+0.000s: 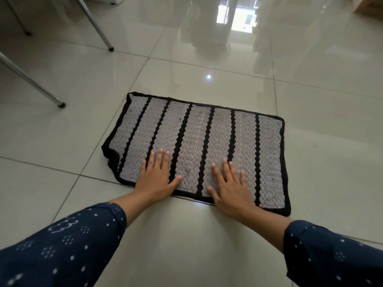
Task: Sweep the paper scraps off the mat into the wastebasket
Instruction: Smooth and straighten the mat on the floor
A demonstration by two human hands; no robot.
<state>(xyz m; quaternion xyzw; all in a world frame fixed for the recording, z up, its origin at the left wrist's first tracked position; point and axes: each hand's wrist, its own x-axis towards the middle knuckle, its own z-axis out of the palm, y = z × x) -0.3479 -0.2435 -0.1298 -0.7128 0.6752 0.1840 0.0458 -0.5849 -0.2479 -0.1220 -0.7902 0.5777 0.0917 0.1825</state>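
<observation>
A grey woven mat (269, 141) with black stripes and a black border lies flat on the tiled floor. My left hand (156, 177) rests palm down on its near edge, fingers spread. My right hand (230, 189) lies flat beside it on the near edge, fingers apart and slightly blurred. A tiny pale scrap (189, 168) sits on the mat between the two hands, and a thin speck (200, 126) lies near the middle. The mat's near left corner (110, 155) is curled over. No wastebasket is in view.
Glossy cream floor tiles (331, 100) surround the mat. Metal chair or table legs stand at the left (60, 104) and upper left (111, 49). A wooden piece of furniture (371, 7) shows at the top right corner.
</observation>
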